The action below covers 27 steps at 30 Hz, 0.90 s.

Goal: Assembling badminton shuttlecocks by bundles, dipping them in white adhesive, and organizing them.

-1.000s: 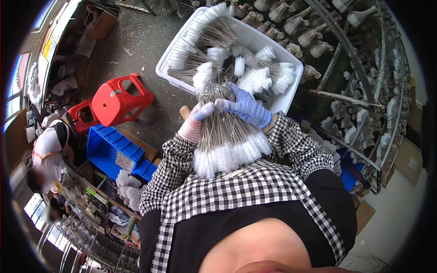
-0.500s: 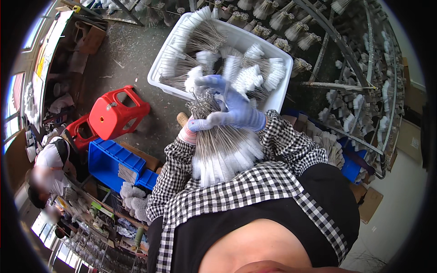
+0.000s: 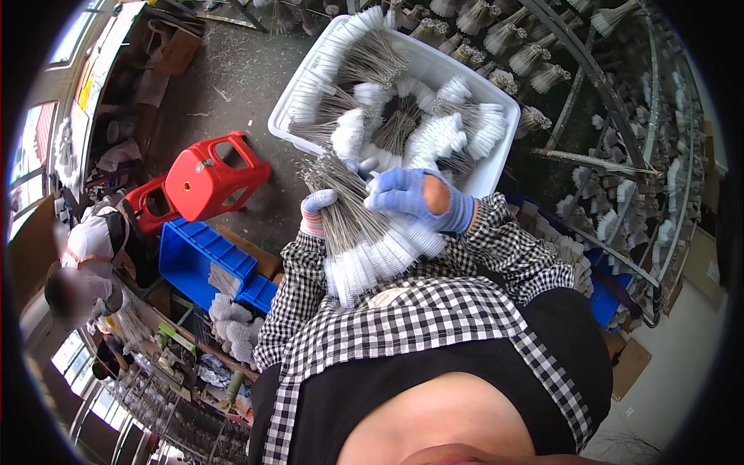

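A fanned bundle of wire-handled brushes (image 3: 353,232) with white bristles is between my hands, its bristle ends toward my apron and its looped wire ends pointing away. My left hand (image 3: 316,211), in a striped glove, is wrapped round the wires from the left. From the right, my right hand (image 3: 418,195) has its gloved fingers closed on wires at the bundle's right side; its glove has a hole on the back. Which brushes those fingertips grip is partly hidden. Just beyond my hands stands a white tub (image 3: 508,143) of similar brushes, laid in clusters.
Left of me are red plastic stools (image 3: 194,182) and a blue bin (image 3: 182,263). Metal racks (image 3: 612,167) full of brush bundles stand to the right and beyond the tub. Another person (image 3: 97,240) sits at the far left beside a cluttered bench.
My right hand has moved down and right along the bundle, turning its back upward. The bundle's bristle ends have shifted. The view has swung slightly, so the tub appears farther right.
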### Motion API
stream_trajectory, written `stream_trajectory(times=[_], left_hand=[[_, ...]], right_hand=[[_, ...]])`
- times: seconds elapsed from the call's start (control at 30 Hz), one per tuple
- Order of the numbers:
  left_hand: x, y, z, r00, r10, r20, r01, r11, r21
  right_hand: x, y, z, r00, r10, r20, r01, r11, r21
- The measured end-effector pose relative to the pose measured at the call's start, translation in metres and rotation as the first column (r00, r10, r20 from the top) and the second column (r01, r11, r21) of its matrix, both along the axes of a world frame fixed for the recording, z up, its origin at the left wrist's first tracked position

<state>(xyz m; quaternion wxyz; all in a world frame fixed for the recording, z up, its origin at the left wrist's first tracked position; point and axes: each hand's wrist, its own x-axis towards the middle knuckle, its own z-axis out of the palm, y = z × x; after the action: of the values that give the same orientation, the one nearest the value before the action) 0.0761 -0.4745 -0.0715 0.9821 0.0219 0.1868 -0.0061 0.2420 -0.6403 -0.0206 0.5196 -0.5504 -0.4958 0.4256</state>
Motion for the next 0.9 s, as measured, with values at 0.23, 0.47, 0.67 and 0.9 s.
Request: stream_trajectory(times=[0.23,0.47,0.67,0.9], left_hand=[[0.01,-0.007,0.039,0.982,0.129,0.136,-0.137,0.989,0.048],[0.006,0.015,0.026,0.984,0.145,0.103,-0.163,0.967,0.195],[-0.014,0.051,0.017,0.95,0.306,-0.059,-0.294,0.942,0.162],[-0.038,0.077,-0.001,0.89,0.443,-0.103,-0.42,0.887,0.191]], right_hand=[[0.038,-0.002,0.032,0.963,0.244,0.114,-0.25,0.967,0.05],[0.185,0.085,-0.146,0.7,-0.252,0.668,0.644,0.629,-0.436],[0.215,0.176,-0.23,0.694,-0.205,0.691,0.713,0.33,-0.619],[0.17,0.213,-0.198,0.633,0.107,0.767,0.667,0.428,-0.61]])
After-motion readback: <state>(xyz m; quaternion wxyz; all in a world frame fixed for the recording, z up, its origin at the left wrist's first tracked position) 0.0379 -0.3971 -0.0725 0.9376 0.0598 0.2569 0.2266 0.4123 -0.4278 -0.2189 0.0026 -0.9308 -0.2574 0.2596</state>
